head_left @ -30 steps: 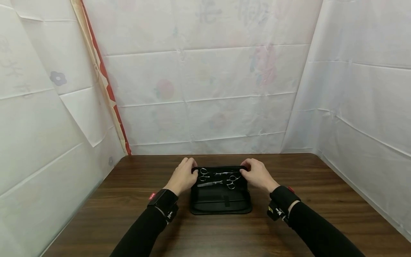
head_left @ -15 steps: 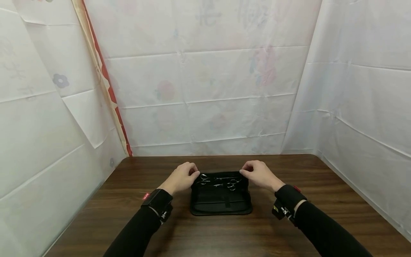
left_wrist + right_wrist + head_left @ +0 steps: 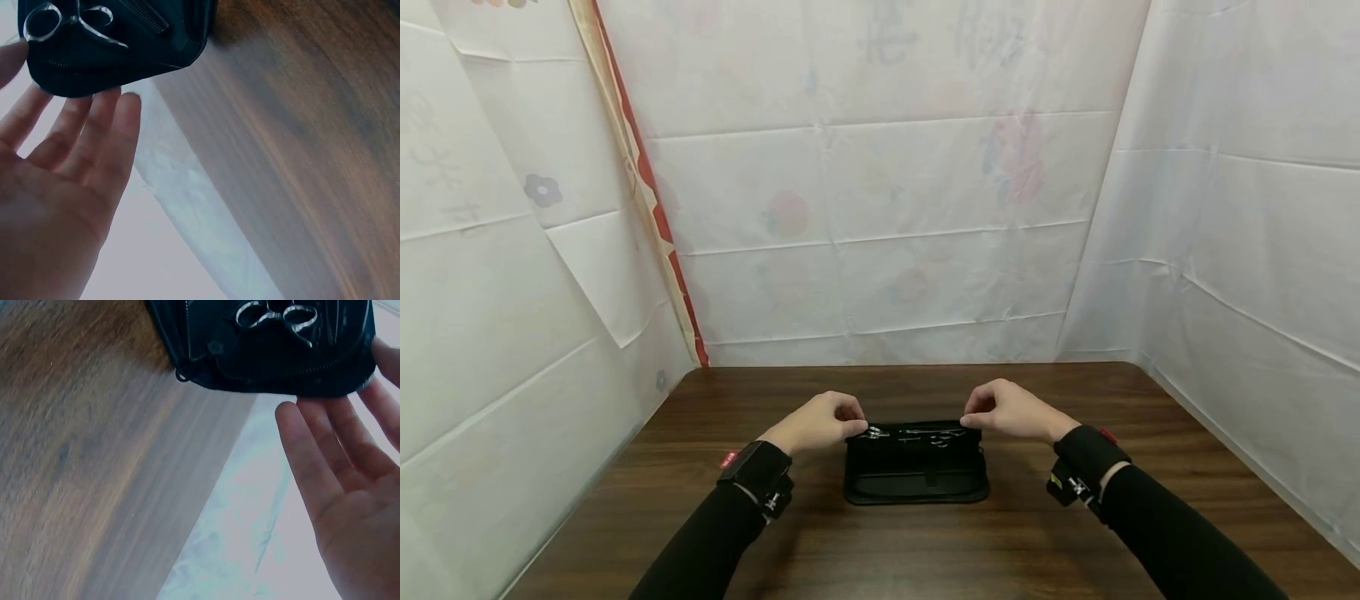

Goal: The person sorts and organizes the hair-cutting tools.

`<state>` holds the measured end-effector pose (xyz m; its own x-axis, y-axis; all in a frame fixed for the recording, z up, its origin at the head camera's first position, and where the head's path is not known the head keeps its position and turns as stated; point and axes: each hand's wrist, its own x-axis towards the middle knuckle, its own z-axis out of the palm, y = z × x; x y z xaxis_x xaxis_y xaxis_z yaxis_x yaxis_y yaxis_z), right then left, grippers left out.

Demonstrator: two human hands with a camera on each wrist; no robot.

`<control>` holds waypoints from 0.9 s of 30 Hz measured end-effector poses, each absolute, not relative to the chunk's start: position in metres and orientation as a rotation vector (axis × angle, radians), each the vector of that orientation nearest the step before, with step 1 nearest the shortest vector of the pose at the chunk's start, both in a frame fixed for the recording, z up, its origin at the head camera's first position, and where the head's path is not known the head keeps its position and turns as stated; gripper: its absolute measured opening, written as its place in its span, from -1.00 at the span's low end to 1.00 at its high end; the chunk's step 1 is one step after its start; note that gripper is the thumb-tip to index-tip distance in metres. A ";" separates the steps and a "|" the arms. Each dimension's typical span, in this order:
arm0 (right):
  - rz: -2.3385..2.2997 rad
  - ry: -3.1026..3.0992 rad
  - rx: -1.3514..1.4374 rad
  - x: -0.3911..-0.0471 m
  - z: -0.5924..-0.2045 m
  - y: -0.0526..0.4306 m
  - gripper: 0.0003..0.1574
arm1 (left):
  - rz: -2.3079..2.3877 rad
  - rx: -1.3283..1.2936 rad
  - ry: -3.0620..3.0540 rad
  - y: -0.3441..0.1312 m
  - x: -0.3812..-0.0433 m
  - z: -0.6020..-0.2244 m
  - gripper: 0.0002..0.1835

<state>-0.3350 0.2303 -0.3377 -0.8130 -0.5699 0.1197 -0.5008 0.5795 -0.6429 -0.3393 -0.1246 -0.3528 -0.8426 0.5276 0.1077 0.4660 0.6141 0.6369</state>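
Observation:
A black zip case point(image 3: 917, 485) lies opened out on the wooden table, its far flap raised and tilted toward the person. My left hand point(image 3: 820, 419) pinches the flap's upper left corner, thumb inside and fingers behind. At the opposite corner, my right hand point(image 3: 1013, 410) pinches the flap in the same way. Silver scissors point(image 3: 75, 19) sit against the flap's inner side in the left wrist view, beside a toothed blade point(image 3: 147, 14). The right wrist view shows finger loops of scissors point(image 3: 273, 314) near that corner. The near half rests flat.
Brown wooden table point(image 3: 910, 554) surrounds the case. White printed sheeting hangs behind it point(image 3: 880, 283), with more along the left and right sides. A red-edged strip point(image 3: 651, 187) runs down the back left corner.
Both hands have brought the case's far flap up and toward the person, so its scissors now appear foreshortened. The near half has stayed in place.

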 end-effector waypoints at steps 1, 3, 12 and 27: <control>-1.057 2.673 -0.926 -0.334 -0.337 0.231 -0.77 | 1.048 0.843 2.714 -0.125 -0.338 -0.353 -0.84; -1.063 2.610 -0.944 -0.333 -0.337 0.232 -0.71 | 1.050 0.838 2.678 -0.125 -0.336 -0.352 -0.84; -0.925 2.500 -0.941 -0.332 -0.343 0.236 -0.44 | 0.981 0.861 2.578 -0.125 -0.330 -0.354 -0.73; -0.701 2.591 -0.819 -0.320 -0.357 0.221 -0.22 | 0.767 0.758 2.632 -0.114 -0.321 -0.367 -0.32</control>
